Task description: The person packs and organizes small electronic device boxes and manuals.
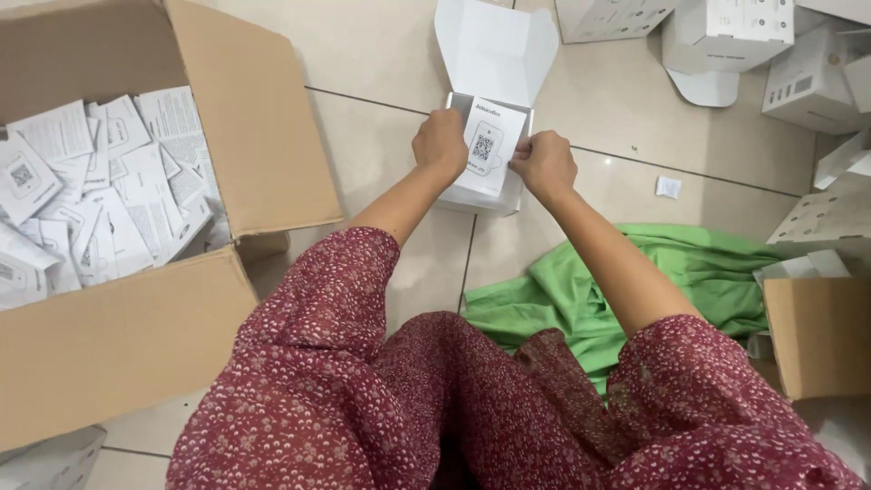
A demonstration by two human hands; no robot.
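Two hands meet over one small white box (pixel 481 195) that sits on the tiled floor (pixel 381 54) straight ahead of the person's knees. The left hand (pixel 442 142) has its fingers curled and pressed together on the left edge of a white leaflet (pixel 490 145), pinching it there. The right hand (pixel 543 164) does the same on the leaflet's right edge, its fingers bunched tight. This one leaflet lies tilted across the box's open top, touching both hands. The box's single lid flap (pixel 494 45) stands open, pointing away from the person.

One large cardboard carton (pixel 254 136) stands to the left, well apart from the hands, with many loose white leaflets (pixel 100 191) heaped inside; they overlap too much to count. One green cloth (pixel 635 272) lies crumpled on the floor under the right forearm. One smaller brown carton (pixel 817 336) sits at the right edge, beside the cloth. At least four more white boxes (pixel 726 36) crowd the upper right corner, some with flaps open; how many more run past the frame I cannot tell. One small white scrap (pixel 668 187) lies alone on the tiles to the right of the right hand. Both arms come out of dark red flowered sleeves (pixel 336 299).
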